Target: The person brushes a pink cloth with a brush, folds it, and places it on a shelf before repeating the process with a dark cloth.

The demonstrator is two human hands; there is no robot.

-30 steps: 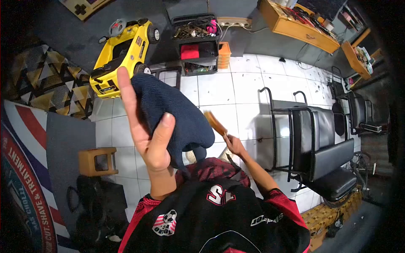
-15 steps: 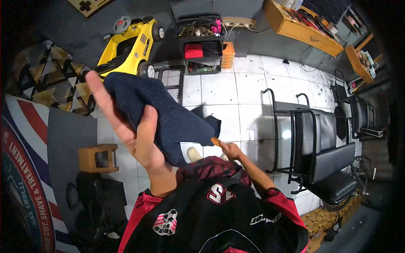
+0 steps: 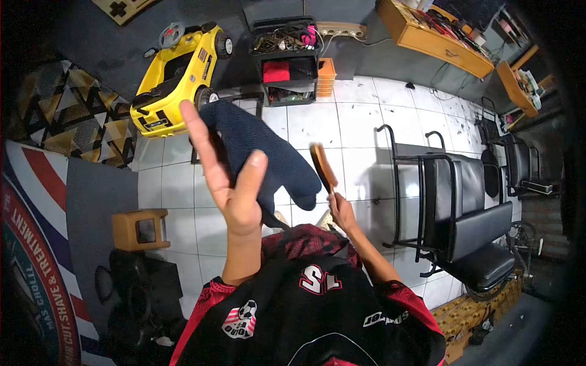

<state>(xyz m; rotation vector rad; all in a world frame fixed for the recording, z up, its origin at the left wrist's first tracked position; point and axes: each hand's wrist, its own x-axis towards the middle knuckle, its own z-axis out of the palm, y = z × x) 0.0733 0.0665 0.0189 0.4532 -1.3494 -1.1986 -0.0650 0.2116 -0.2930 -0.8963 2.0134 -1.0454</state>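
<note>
A brown stool [image 3: 131,230] stands by the left edge of the white floor [image 3: 360,174], with a yellow toy car [image 3: 176,79] near its top left corner. The left hand [image 3: 243,213] is up, with its thumb and one long finger spread wide. The other fingers are behind the blue cloth [image 3: 259,143], so I cannot tell how they grip. The cloth slants down above the floor, perhaps spread by this hand to keep it off the ground. Just beside its low right end is a brush [image 3: 328,172], bristles facing it. The right hand [image 3: 343,213] has its fingers closed around the handle, likely for a firm grip.
</note>
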